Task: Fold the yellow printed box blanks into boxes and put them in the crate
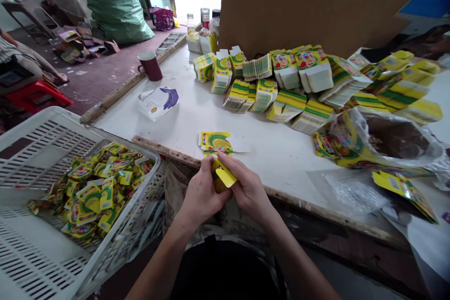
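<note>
Between both hands, just over the table's near edge, is a small yellow carton [226, 176] with an end flap sticking out. My left hand [201, 193] is closed around its left side. My right hand [249, 188] grips the other side, its thumb and fingers by the flap. Part of the carton is hidden by my fingers. Directly beyond my hands, a flat yellow-and-green carton [217, 142] lies on the white table [168, 129], its white flaps spread to the right.
On my left, a white plastic basket [52, 124] holds many small yellow cartons [92, 197]. Stacked flat cartons [283, 68] line the table's far side before a brown board [298, 4]. A maroon mug [150, 66], tissue pack [158, 102] and plastic-lined box [355, 138] stand around.
</note>
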`<state>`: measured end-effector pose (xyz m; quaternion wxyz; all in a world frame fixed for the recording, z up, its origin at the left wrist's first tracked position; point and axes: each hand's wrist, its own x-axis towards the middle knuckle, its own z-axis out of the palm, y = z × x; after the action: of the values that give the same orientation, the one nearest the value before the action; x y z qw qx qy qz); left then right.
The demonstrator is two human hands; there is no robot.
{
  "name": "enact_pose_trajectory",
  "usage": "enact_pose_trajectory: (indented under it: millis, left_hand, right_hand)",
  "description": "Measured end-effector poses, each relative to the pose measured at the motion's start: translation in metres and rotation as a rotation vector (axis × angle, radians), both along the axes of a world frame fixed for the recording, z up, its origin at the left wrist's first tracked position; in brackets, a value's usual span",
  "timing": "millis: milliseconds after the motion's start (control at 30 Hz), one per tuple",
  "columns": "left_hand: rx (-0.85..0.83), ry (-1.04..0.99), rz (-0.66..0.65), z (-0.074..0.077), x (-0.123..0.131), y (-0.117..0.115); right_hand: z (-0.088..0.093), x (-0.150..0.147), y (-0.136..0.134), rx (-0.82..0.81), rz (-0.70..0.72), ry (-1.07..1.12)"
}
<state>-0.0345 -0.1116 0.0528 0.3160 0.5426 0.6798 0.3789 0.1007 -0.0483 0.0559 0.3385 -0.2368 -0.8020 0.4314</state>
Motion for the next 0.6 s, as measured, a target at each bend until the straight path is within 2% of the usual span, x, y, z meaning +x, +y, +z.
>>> enact_pose_trajectory:
  millis: [233,600]
  left_hand:
    - [0.019,0.022,0.032,-0.0013,0.0,-0.0001]
    - [0.177,0.055,0.019,-0.0059,-0.0003,0.0041]
  right_hand:
    - [0.0001,-0.002,-0.0014,-0.022,0.035,0.005]
    - [-0.0029,-0.0041,-0.0022,-0.08,-0.07,0.112]
